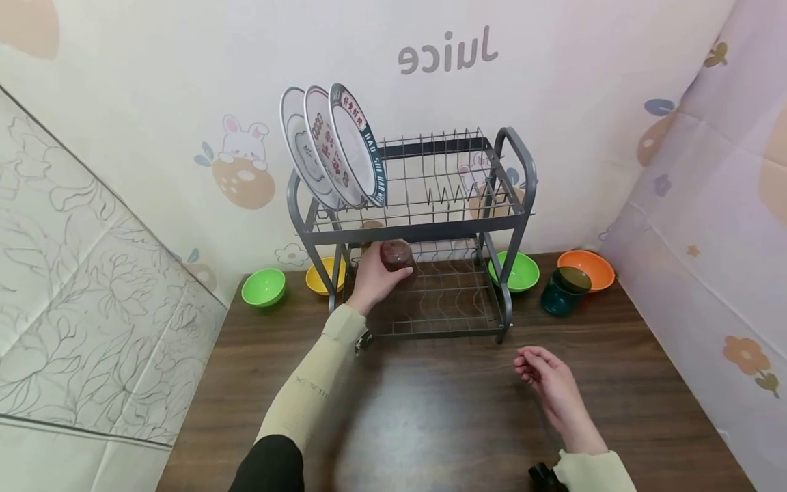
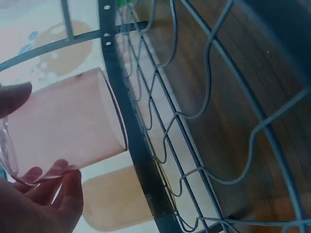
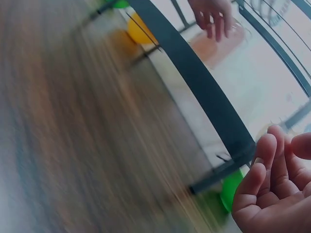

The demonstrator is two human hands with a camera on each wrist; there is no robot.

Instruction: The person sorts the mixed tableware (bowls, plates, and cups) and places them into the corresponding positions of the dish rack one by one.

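Note:
My left hand (image 1: 376, 275) grips a translucent pinkish cup (image 1: 397, 254) over the lower tier of a grey metal dish rack (image 1: 424, 335). The left wrist view shows thumb and fingers on opposite sides of the cup (image 2: 63, 126), its open rim turned down toward the wires. Whether the rim touches them, I cannot tell. Beside it on the lower tier is an amber cup (image 2: 116, 199), mostly hidden by my hand in the head view. My right hand (image 1: 550, 383) hangs over the table in front of the rack's right side, fingers loosely curled around nothing.
Three plates (image 1: 359, 147) lean in the upper tier's left end. A green bowl (image 1: 263, 287) and a yellow bowl (image 1: 321, 277) sit left. On the right are another green bowl (image 1: 521, 272), an orange bowl (image 1: 599, 266) and dark teal cups (image 1: 559, 297). Walls enclose the wooden table (image 1: 430, 410).

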